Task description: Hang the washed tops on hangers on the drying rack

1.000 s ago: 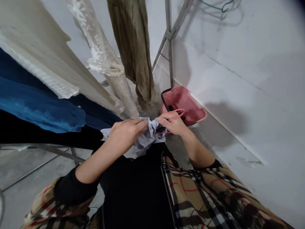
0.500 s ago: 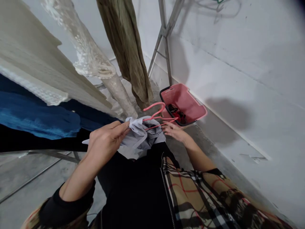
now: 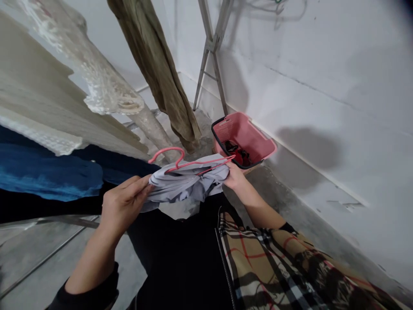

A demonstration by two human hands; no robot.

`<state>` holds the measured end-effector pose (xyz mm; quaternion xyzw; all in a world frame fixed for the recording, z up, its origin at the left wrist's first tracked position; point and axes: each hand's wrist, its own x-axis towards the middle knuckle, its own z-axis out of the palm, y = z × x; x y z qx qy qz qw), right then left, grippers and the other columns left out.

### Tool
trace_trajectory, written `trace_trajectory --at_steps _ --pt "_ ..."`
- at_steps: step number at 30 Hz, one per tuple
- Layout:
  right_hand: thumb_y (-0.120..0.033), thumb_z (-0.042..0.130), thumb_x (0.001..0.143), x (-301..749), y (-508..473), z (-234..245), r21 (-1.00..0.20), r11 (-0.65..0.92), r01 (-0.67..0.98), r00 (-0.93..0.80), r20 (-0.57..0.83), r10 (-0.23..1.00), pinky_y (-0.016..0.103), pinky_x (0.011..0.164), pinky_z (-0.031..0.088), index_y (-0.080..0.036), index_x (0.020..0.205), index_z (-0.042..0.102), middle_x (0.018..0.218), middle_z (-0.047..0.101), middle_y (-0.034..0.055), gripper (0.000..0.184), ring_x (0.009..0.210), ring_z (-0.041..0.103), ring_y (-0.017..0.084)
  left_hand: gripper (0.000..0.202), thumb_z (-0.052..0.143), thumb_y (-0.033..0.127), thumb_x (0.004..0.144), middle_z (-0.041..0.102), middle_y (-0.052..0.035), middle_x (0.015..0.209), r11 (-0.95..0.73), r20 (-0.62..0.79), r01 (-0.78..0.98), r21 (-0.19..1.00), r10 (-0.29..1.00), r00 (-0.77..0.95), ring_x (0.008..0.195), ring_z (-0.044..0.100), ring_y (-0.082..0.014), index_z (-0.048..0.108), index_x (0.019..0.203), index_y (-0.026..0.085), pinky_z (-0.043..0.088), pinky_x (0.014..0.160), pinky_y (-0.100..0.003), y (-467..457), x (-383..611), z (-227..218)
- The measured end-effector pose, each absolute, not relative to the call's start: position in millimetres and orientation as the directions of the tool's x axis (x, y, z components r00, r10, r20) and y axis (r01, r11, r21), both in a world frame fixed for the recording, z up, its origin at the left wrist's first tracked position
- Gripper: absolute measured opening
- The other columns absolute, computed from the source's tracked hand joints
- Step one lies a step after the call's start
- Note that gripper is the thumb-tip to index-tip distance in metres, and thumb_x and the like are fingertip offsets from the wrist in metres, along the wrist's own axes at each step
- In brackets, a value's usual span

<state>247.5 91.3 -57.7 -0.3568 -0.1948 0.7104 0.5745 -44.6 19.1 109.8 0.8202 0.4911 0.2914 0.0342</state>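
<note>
A light grey-lavender garment (image 3: 180,186) is stretched between my two hands in front of my body. My left hand (image 3: 124,201) pinches its left end between thumb and fingers. Partly inside the cloth lies a pink clothes hanger (image 3: 176,165), its hook pointing left above my left fingertips. My right hand (image 3: 235,175) is closed at the right end, on the garment beside the hanger's right tip; the fingers are partly hidden behind the cloth. What kind of garment it is I cannot tell, since it is bunched.
A pink basket (image 3: 254,142) with dark and red items inside stands on the floor against the white wall (image 3: 322,86). Olive-brown trousers (image 3: 161,82), a cream lace garment (image 3: 109,99) and blue clothing (image 3: 48,168) hang at left. A metal stand (image 3: 210,45) rises behind the basket.
The hanger has shifted left and further into the cloth. My left hand has moved left and down, spreading the garment wider. My right hand, its fingers loose before, has closed on the right end.
</note>
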Motion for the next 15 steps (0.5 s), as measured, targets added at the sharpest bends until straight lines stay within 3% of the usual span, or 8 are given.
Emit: trace_trajectory --at_steps 4,9,15 --pt "-0.020 0.058 0.070 253.6 88.5 -32.2 -0.590 -0.289 -0.754 -0.004 -0.436 0.900 0.036 0.073 0.059 -0.016 0.078 0.068 0.075 0.074 0.0056 0.013 0.075 0.071 0.022 0.019 0.058 0.034 0.091 0.067 0.0022 0.077 -0.499 0.477 0.801 0.331 0.821 0.315 0.063 0.063 -0.0162 0.071 0.104 0.036 0.049 0.058 -0.029 16.1 -54.8 101.9" --pt "-0.019 0.067 0.059 266.2 90.3 -15.8 -0.788 0.001 -0.616 0.313 -0.243 0.918 0.026 0.065 0.054 -0.018 0.079 0.073 0.071 0.072 -0.0009 0.021 0.065 0.064 0.016 0.019 0.058 0.031 0.092 0.067 0.0020 0.077 -0.522 0.472 0.821 0.233 0.799 0.374 0.068 0.065 -0.0140 0.070 0.106 0.031 0.050 0.061 -0.024 14.0 -65.8 92.1" --pt "-0.023 0.057 0.067 273.4 91.6 4.8 -0.914 0.146 -0.379 0.439 -0.038 0.898 0.024 0.074 0.051 -0.019 0.083 0.074 0.086 0.073 0.0016 0.023 0.081 0.064 0.016 0.026 0.048 0.035 0.097 0.064 0.0014 0.071 -0.508 0.306 0.859 0.069 0.830 0.466 0.067 0.065 -0.0116 0.071 0.108 0.028 0.042 0.055 -0.019 13.2 -54.7 86.1"
